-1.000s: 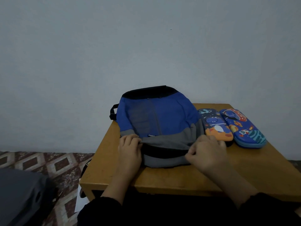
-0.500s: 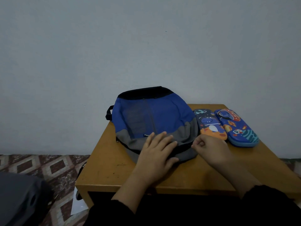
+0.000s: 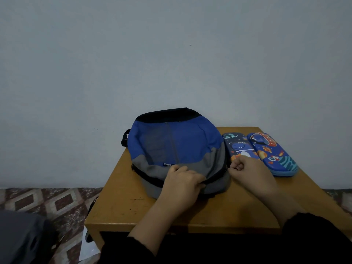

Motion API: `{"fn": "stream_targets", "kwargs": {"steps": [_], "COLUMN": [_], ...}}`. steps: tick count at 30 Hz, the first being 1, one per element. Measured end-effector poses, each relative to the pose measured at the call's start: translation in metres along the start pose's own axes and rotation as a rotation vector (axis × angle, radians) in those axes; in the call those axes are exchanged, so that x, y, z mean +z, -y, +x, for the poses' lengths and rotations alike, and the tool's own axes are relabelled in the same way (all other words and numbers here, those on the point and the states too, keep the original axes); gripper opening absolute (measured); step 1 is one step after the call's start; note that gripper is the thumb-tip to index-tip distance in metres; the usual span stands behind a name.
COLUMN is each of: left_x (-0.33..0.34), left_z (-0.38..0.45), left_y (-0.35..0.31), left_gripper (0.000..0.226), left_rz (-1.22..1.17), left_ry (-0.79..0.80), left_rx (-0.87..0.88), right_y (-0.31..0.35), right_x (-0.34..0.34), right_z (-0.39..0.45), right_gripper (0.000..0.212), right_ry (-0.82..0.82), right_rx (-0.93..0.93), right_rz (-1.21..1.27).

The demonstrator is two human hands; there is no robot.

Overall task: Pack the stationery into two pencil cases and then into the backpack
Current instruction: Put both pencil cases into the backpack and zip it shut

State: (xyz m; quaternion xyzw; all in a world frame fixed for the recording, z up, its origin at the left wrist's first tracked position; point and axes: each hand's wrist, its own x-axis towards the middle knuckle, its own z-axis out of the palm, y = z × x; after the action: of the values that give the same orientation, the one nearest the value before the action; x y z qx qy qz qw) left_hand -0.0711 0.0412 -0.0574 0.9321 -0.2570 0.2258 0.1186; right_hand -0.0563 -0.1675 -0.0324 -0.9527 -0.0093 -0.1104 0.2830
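Backpack (image 3: 177,147) lies flat on desk (image 3: 238,210), 2 pencil cases (image 3: 261,151) just right of it. Left hand (image 3: 182,184) fingers pinch its grey zipper edge; right hand (image 3: 249,173) fisted at zipper's right end, grip unclear.

The left hand (image 3: 183,184) covers the backpack (image 3: 177,141) zipper beneath its knuckles. Whatever the curled right hand (image 3: 249,173) pinches stays unseen, and it hides the dinosaur pencil case's (image 3: 239,145) near end. Both sleeves run off the bottom edge.
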Motion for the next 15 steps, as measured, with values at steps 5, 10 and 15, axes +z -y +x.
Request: {"fn": "stream_targets", "kwargs": {"steps": [5, 10, 15], "left_x": [-0.022, -0.035, -0.041], "left_z": [-0.004, -0.005, -0.005], "left_y": [0.002, 0.001, 0.0], "left_gripper": [0.023, 0.018, 0.012], "left_rz": [-0.104, -0.214, -0.306], "left_ry": [0.056, 0.081, 0.111], "left_rx": [0.038, 0.05, 0.072], "right_y": [-0.011, -0.017, -0.015], "right_x": [-0.002, -0.005, -0.008], "right_z": [0.018, 0.041, 0.065], "right_gripper": [0.012, 0.013, 0.015], "right_ry": [-0.028, -0.061, -0.105], "right_rx": [0.048, 0.13, 0.16], "right_rz": [0.039, -0.013, -0.089]}}
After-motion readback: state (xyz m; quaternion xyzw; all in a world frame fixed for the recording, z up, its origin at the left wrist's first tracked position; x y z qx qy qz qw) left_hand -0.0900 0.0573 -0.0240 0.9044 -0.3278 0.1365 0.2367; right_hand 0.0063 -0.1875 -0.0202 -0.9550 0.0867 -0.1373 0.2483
